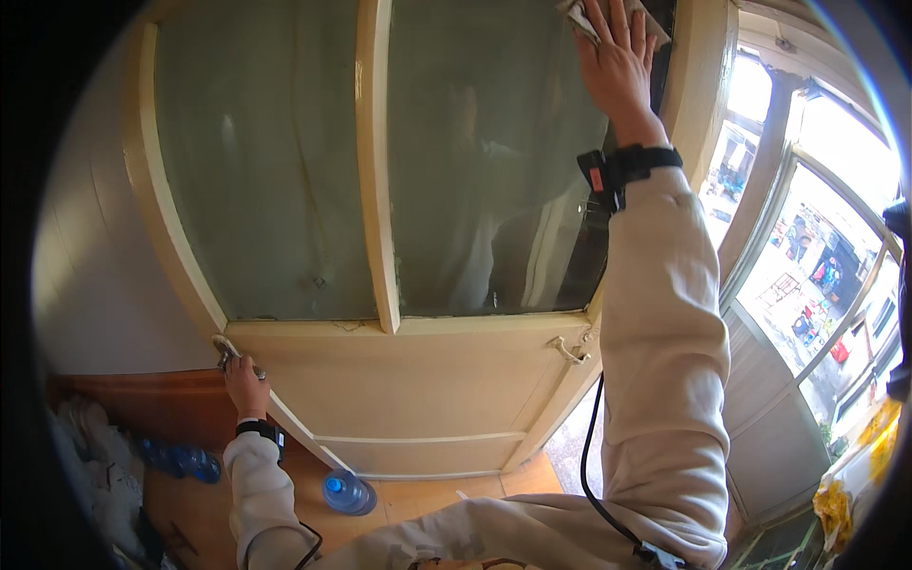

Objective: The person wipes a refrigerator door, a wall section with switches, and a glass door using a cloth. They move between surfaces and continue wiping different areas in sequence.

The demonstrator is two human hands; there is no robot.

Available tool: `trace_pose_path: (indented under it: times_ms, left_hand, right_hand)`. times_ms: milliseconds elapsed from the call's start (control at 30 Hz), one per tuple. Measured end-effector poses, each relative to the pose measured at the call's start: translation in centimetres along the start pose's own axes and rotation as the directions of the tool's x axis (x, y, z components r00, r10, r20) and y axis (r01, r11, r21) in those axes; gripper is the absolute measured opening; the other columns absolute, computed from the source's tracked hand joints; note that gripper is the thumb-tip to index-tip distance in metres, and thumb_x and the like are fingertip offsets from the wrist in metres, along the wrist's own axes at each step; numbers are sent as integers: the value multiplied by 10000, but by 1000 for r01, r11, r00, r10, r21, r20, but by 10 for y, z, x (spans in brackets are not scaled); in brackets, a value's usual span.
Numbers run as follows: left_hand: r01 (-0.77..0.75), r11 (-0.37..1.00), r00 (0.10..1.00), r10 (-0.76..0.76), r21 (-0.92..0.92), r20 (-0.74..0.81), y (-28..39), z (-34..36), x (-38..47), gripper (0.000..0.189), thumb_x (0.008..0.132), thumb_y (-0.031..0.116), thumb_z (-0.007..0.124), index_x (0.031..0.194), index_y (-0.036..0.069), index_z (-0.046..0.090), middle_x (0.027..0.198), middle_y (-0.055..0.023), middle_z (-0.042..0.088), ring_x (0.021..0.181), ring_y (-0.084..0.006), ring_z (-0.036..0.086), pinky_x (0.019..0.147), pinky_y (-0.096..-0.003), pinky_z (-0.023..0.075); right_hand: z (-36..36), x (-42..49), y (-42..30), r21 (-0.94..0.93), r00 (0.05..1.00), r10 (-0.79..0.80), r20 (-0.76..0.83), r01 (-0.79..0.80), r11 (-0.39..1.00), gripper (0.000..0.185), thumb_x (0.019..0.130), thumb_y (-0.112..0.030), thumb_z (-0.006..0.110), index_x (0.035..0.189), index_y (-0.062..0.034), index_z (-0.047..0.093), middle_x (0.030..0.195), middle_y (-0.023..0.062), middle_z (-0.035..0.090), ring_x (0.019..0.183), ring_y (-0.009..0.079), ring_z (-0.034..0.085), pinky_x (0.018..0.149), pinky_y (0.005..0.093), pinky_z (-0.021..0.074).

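My right hand (618, 60), fingers spread, presses a greyish cloth (654, 23) flat near the top right of the door's right glass pane (491, 164). The cloth shows on both sides of the fingers. At the lower left, my left hand (247, 388) is closed around a metal door handle (226, 349) on the edge of the cream-painted wooden door (427, 370). A second handle (568, 350) is fixed on the door's right side. The left glass pane (263, 164) lies beyond a wooden upright (375, 164). Both panes look dull, with reflections and streaks.
A large blue water bottle (348, 492) stands on the floor by the door's foot, with more blue bottles (182, 462) at the left beside pale bags (107, 456). Windows (812, 263) are at the right, above a yellow and white plastic bag (855, 470). A black cable (586, 456) hangs by my right arm.
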State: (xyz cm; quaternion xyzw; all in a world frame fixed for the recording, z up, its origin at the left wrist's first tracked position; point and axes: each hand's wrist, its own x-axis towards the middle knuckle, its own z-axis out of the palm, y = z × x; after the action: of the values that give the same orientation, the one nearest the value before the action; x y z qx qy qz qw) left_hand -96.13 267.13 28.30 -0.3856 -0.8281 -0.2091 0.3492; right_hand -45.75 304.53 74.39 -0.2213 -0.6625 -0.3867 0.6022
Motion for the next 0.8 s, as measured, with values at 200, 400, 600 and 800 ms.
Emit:
trace_pose_path:
  times_ms: [200,400,600,800]
  left_hand:
    - [14,1000,1000,-14,-12,13,0,3,1,269,727,81,772,891,69,559,971,-129,576,1028,-374,570,890,-500,480]
    - [-14,999,1000,15,-30,15,0,0,0,251,751,102,765,890,63,559,968,-137,577,1016,-387,568,891,-504,475]
    - [-23,1000,1000,23,-6,-8,-3,4,0,235,728,59,733,878,70,553,964,-138,580,1003,-386,570,892,-497,477]
    - [-10,1000,1000,9,25,5,-3,4,0,238,726,69,741,881,72,561,971,-133,587,1009,-379,573,907,-495,482]
  right_hand:
    - [-4,-99,-19,28,999,47,12,-47,998,650,988,-347,567,1603,-351,356,1704,78,233,1555,435,169,1250,609,102]
    - [-32,-214,-67,116,954,123,273,-160,980,727,924,-292,628,1607,-261,380,1703,154,206,1547,503,113,1233,648,61]
    - [-58,-316,-123,159,842,86,533,-199,967,820,837,-261,733,1590,-240,410,1689,179,217,1533,530,116,1214,676,113]
    - [-71,-325,-150,331,744,-221,631,0,944,811,815,-268,769,1561,-291,450,1663,63,312,1524,421,239,1213,646,203]
